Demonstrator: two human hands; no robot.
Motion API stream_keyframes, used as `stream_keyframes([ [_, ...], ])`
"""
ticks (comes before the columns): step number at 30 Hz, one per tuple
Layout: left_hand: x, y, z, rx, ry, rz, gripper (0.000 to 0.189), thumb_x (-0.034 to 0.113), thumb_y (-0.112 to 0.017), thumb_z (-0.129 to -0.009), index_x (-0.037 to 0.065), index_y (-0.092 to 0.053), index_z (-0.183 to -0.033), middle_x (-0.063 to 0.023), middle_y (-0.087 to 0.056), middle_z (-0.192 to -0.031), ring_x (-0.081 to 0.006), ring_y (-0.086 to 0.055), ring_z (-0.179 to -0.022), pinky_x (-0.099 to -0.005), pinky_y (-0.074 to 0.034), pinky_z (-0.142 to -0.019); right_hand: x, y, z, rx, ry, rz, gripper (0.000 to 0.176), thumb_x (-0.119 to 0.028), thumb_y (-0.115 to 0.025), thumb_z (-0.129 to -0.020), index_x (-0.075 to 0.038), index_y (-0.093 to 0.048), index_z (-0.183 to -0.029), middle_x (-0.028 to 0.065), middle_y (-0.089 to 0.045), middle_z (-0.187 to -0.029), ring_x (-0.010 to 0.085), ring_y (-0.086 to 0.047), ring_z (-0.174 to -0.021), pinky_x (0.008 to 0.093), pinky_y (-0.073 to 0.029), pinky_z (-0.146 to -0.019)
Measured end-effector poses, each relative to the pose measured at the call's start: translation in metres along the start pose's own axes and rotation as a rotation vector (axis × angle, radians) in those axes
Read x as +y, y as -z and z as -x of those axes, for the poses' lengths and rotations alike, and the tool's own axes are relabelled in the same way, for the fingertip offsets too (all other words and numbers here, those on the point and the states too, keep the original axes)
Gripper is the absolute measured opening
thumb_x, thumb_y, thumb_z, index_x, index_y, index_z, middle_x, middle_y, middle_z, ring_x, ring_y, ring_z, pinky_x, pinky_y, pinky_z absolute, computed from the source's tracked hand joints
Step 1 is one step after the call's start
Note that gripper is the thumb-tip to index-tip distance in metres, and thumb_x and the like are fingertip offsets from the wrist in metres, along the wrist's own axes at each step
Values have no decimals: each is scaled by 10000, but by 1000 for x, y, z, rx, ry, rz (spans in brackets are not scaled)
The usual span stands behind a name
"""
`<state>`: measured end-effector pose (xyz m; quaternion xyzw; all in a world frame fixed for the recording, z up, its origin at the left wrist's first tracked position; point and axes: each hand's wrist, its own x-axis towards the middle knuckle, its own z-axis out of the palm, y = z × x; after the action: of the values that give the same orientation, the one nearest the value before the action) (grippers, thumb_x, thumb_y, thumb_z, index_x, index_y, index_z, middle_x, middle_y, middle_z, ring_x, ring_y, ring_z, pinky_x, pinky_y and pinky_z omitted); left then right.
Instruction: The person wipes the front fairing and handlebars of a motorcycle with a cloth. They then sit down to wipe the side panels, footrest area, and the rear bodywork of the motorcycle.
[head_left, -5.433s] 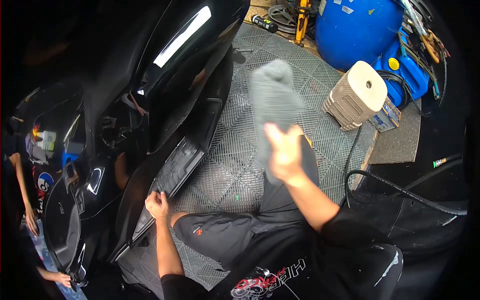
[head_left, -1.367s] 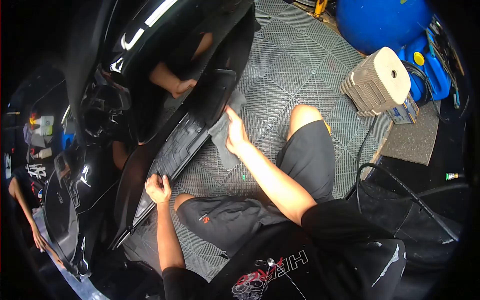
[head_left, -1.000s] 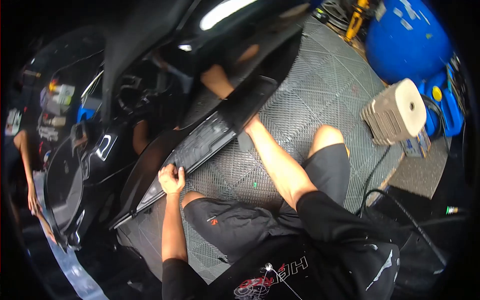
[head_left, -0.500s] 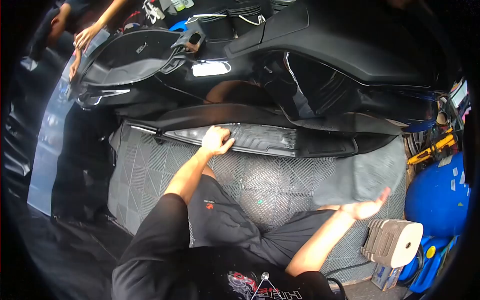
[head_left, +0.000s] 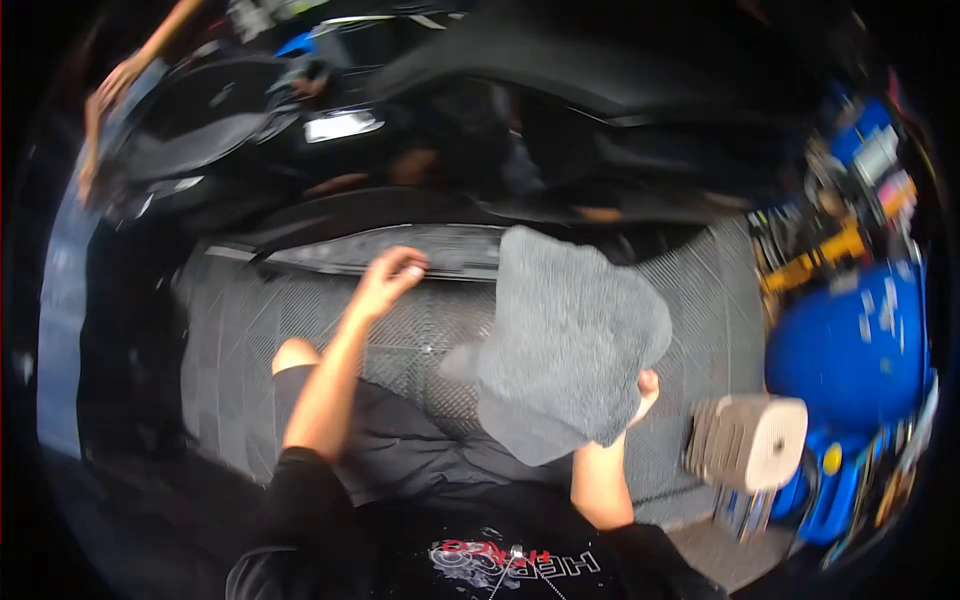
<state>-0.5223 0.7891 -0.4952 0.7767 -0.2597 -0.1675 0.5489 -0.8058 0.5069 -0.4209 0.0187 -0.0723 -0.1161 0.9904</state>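
Far L: we see a co-worker's hand (head_left: 120, 82). Our L hand (head_left: 388, 280), blurred, nr board (head_left: 340, 247) edge, fingers half-curled, thumb apart, nothing seen in grip; contact unclear. Ctr: grey cloth (head_left: 570, 340) up over mat (head_left: 715, 350). Our R hand (head_left: 645, 397), partly hidden, clamped on cloth's lower R. Then stool (head_left: 745, 440), blue drum (head_left: 850, 345).

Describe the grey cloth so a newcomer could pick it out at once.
Start at the big black vehicle body across the top, then drop to the grey ribbed floor in front of it. Above that floor, the person's right hand, mostly hidden, carries the grey cloth. Its soft, fuzzy surface sets it apart from the hard floor and the glossy black panels.
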Motion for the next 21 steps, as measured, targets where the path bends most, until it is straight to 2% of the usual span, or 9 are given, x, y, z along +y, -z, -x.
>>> stream_keyframes([
  [2,32,-34,39,-219,-39,677,702,534,-670,-940,-8,-573,-1375,-124,-685,-1248,-226,-628,-1192,-394,-467,-1052,22,13,-12,278,-52,326,575,-253,-607,-908,31,-552,-1405,216,-627,-1359,388,-543,-1343,585,-465,-1085],
  [4,52,-76,95,-53,86,1012,675,438,-690,-965,-2,-510,-1443,-126,-646,-1328,-239,-600,-1245,-419,-464,-1079,34,52,-15,500,-130,724,522,-256,-602,-932,21,-578,-1373,180,-655,-1320,337,-578,-1289,524,-467,-1082],
  [6,52,-102,130,167,321,1009,587,283,-693,-986,17,-486,-1466,-120,-608,-1395,-256,-566,-1298,-442,-461,-1097,53,52,-24,599,-286,995,477,-252,-594,-957,8,-591,-1357,147,-667,-1299,280,-618,-1222,447,-467,-1077],
  [8,65,-110,152,385,586,1119,530,146,-682,-987,18,-485,-1462,-125,-589,-1426,-263,-551,-1315,-454,-455,-1110,63,33,-40,700,-548,729,474,-270,-582,-970,3,-589,-1357,148,-671,-1291,286,-615,-1224,449,-459,-1082],
  [9,87,-111,156,521,684,1043,512,219,-644,-1004,28,-494,-1454,-140,-592,-1423,-271,-577,-1280,-452,-467,-1094,61,45,-37,679,-577,758,511,-308,-533,-965,18,-576,-1356,159,-673,-1294,303,-613,-1228,452,-455,-1085],
  [12,79,-98,183,506,806,1300,546,336,-582,-1011,36,-493,-1458,-156,-588,-1426,-295,-584,-1270,-473,-469,-1086,49,90,-19,512,-712,603,588,-366,-536,-923,2,-567,-1381,156,-671,-1306,320,-615,-1220,489,-457,-1072],
  [13,74,-99,190,502,860,1140,655,468,-490,-999,27,-461,-1483,-194,-570,-1442,-340,-581,-1279,-510,-458,-1096,54,96,-17,629,-768,575,593,-351,-492,-901,-3,-574,-1375,167,-672,-1306,343,-619,-1215,504,-462,-1066],
  [17,67,-84,211,437,1175,1332,849,603,-444,-965,-15,-364,-1543,-232,-539,-1466,-362,-583,-1292,-540,-458,-1091,76,140,10,935,-960,572,583,-404,-495,-963,-36,-562,-1409,177,-648,-1353,379,-579,-1272,537,-448,-1086],
  [21,60,-75,233,399,1085,1329,875,582,-481,-959,-36,-328,-1560,-250,-524,-1479,-367,-570,-1311,-532,-445,-1104,99,110,25,842,-849,319,584,-465,-503,-1050,-27,-522,-1436,184,-590,-1429,375,-587,-1274,549,-465,-1090],
])
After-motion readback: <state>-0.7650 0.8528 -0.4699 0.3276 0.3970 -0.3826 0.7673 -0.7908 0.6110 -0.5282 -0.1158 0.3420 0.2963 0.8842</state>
